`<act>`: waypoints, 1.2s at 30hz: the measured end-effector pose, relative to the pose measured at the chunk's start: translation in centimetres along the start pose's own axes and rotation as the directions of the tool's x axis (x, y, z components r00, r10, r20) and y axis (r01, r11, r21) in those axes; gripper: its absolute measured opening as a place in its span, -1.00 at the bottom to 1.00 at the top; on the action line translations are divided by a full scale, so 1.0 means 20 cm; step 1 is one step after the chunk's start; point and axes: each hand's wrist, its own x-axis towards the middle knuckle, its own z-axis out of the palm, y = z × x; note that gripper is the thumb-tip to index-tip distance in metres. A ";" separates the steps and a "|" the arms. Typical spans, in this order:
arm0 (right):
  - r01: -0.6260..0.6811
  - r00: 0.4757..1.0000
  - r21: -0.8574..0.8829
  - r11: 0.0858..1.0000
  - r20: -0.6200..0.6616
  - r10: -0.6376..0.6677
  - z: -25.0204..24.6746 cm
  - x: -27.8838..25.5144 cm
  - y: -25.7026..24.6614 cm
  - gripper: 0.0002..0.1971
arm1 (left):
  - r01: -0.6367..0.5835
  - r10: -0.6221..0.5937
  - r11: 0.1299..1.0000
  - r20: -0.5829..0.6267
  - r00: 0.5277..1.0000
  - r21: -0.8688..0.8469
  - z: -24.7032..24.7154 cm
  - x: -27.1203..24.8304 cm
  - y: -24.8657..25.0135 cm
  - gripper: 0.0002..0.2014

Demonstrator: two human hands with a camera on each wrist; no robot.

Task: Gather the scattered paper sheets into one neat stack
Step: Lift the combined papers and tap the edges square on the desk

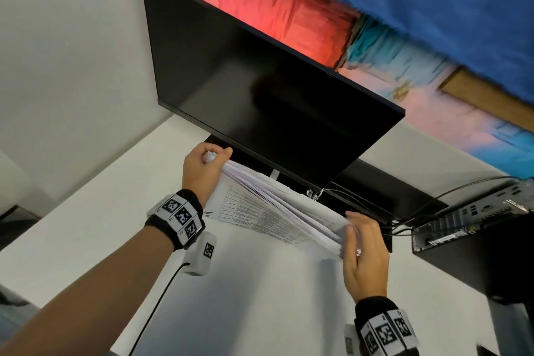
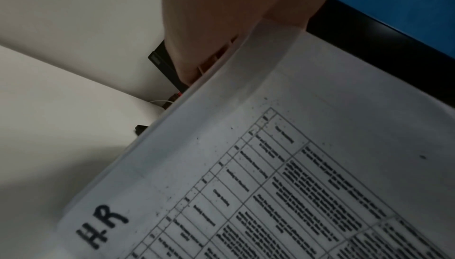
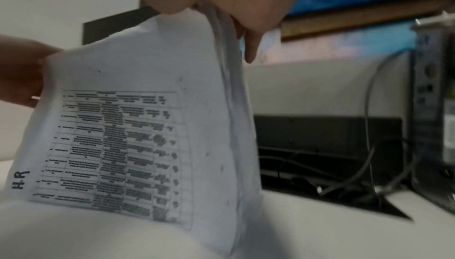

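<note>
On the white desk, our left hand and right hand clamp the floppy white printed paper stack at opposite edges; it looks light and prone to fanning.

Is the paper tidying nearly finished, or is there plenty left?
Nearly finished. The sheets are already one bundle, stood on edge on the desk, left hand and right hand gripping opposite ends. Left: square the fanned edges and lay it flat.
</note>
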 end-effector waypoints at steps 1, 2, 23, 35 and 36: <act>-0.127 0.992 0.067 0.990 -0.010 0.128 0.02 -0.01 0.02 -0.63 | 0.007 -0.006 1.000 0.010 1.000 -0.013 0.00 0.00 -0.01 -0.80; -0.249 0.968 0.120 0.961 -0.005 0.252 0.04 -0.03 0.03 -0.66 | 0.026 -0.025 0.999 0.041 0.999 -0.035 0.00 0.00 -0.02 -0.71; -0.553 0.708 -0.246 0.796 0.365 0.605 0.24 -0.02 0.34 0.27 | -0.153 -0.120 0.729 0.345 0.931 0.667 -0.12 0.13 -0.48 -0.03; -0.916 0.328 -0.043 0.400 0.495 0.804 0.29 0.07 0.46 -0.37 | 0.400 -0.490 0.832 0.172 0.855 0.386 0.02 0.15 -0.54 -0.32; -0.908 0.323 -0.073 0.412 0.503 0.801 0.31 0.06 0.46 -0.47 | 0.388 -0.467 0.847 0.160 0.870 0.363 0.02 0.14 -0.54 -0.38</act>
